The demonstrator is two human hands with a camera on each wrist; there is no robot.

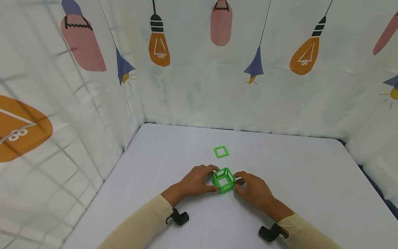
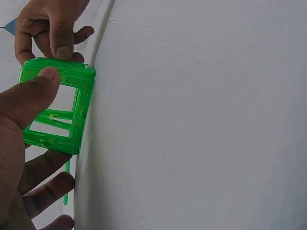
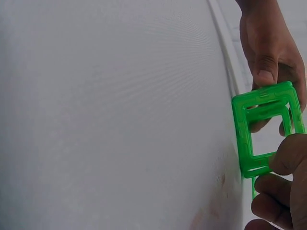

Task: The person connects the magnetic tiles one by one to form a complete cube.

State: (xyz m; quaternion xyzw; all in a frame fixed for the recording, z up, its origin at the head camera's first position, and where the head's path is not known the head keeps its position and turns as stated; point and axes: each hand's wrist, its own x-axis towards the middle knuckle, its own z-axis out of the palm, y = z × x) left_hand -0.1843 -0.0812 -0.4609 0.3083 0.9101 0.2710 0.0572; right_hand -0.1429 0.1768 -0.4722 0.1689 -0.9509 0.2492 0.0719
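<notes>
A cube built from green see-through square frame tiles (image 1: 227,185) stands on the white table between both hands. My left hand (image 1: 196,180) holds its left side, thumb at the near corner and fingers at the far one. In the left wrist view that thumb lies flat across one face of the cube (image 2: 82,106). From the right, my right hand (image 1: 255,191) pinches the cube's edge with thumb and curled fingers. The right wrist view has these fingertips at a lower corner of the cube (image 3: 244,136). Beyond the cube, a single green square tile (image 1: 223,156) lies flat.
The white-covered table (image 1: 311,180) ends at a patterned curtain (image 1: 199,97) behind it, and another curtain side runs along the left. Small black devices (image 1: 180,218) are strapped at both wrists, over beige sleeves (image 1: 143,221).
</notes>
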